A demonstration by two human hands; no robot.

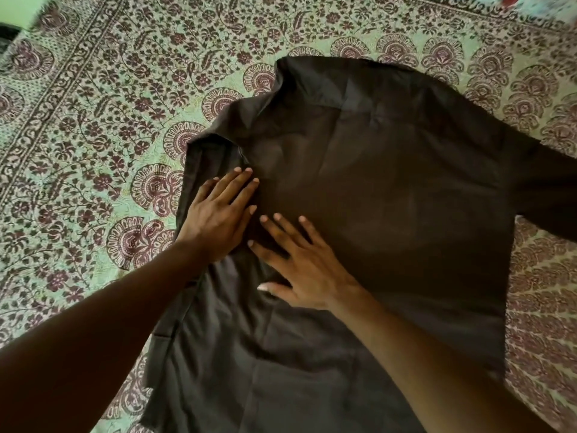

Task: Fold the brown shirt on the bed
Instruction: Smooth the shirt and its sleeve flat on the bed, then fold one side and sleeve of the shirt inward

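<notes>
The shirt lies spread on the bedspread, filling centre and lower right of frame. Left hand and right hand rest side by side on its left-centre portion, left hand at the shirt's left edge.

Just one view here, a wide-angle head cam looking forward and steeply down from above the bed. It sits close: both forearms come in from the bottom edge, with the left hand and right hand around mid-frame on the brown shirt, which fills most of the middle and right. The patterned bedspread curves off toward the corners, so the edges are a bit warped. No second view overlaps this one.
</notes>
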